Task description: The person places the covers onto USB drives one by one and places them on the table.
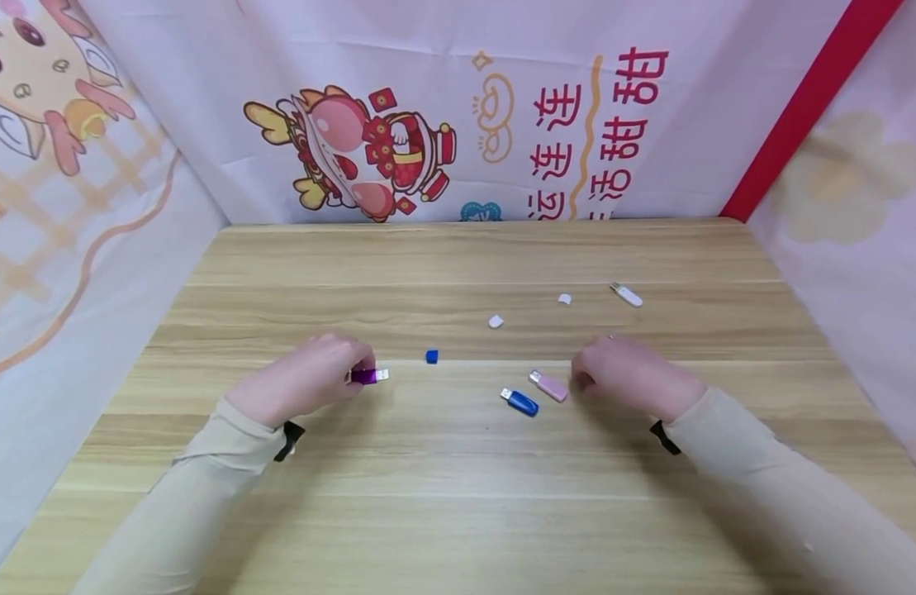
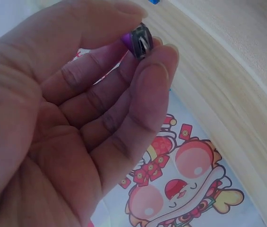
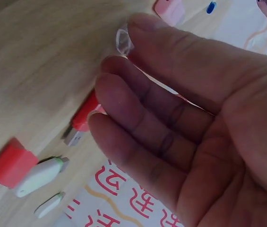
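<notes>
My left hand (image 1: 320,372) pinches a purple USB stick (image 1: 364,377) between thumb and fingertips, its silver plug pointing right. In the left wrist view the dark end of that purple stick (image 2: 142,41) shows between the fingertips. My right hand (image 1: 624,372) holds a small clear cap (image 3: 123,41) at the tip of the thumb, and the other fingers are bent. Just left of this hand lies an uncapped pink USB stick (image 1: 550,386), with a blue USB stick (image 1: 520,402) beside it. A red USB stick (image 3: 83,116) appears behind the right fingers, hidden in the head view.
On the wooden table (image 1: 458,512) are a blue cap (image 1: 432,357), two white caps (image 1: 496,321) and a white USB stick (image 1: 627,295). The right wrist view adds a red cap (image 3: 12,163) near a second white stick (image 3: 41,175). Printed cloth (image 1: 458,83) hangs behind.
</notes>
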Action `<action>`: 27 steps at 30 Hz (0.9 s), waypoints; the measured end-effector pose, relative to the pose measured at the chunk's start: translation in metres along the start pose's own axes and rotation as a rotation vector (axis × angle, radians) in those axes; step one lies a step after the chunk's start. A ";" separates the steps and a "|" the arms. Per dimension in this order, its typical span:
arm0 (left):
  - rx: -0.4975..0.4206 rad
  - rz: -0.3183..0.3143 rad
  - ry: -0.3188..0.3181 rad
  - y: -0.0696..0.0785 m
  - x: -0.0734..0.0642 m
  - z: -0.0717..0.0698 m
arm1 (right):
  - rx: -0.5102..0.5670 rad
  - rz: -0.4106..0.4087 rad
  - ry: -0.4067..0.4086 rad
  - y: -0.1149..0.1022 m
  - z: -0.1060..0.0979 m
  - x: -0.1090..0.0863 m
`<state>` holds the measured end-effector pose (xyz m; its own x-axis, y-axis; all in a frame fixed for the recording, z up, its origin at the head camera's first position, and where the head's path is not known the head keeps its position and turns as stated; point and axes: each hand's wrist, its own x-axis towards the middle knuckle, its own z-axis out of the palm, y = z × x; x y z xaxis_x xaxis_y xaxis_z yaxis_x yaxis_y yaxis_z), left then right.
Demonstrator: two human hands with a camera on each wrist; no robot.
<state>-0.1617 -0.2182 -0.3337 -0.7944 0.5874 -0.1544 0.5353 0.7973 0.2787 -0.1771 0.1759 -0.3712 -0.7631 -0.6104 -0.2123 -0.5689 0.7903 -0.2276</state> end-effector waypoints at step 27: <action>-0.006 0.031 -0.042 0.018 0.011 0.007 | -0.016 0.000 0.058 -0.004 0.005 -0.008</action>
<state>-0.1583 -0.1964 -0.3365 -0.7645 0.6174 -0.1852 0.5579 0.7777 0.2897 -0.1675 0.1771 -0.3738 -0.7794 -0.6067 -0.1566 -0.5732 0.7913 -0.2127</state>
